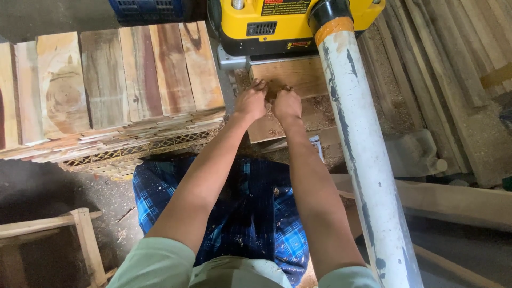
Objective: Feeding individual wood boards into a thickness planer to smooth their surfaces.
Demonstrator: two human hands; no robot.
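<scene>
While both arms reach straight forward, the left hand (252, 101) and right hand (288, 103) sit side by side, fingers curled down on the near end of a wooden board (290, 77) lying on the table of the yellow planer (277, 24). The board's long axis runs away from the person into the machine. Sawdust (314, 114) covers it. A stack of planks (112, 85) lies left; a white pipe (362, 149) crosses right.

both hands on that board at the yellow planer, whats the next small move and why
Probably a short, even push forward. The left hand and right hand press side by side on the near part of the wooden board, whose far end already sits at the mouth of the yellow planer, strewn with shavings.
</scene>
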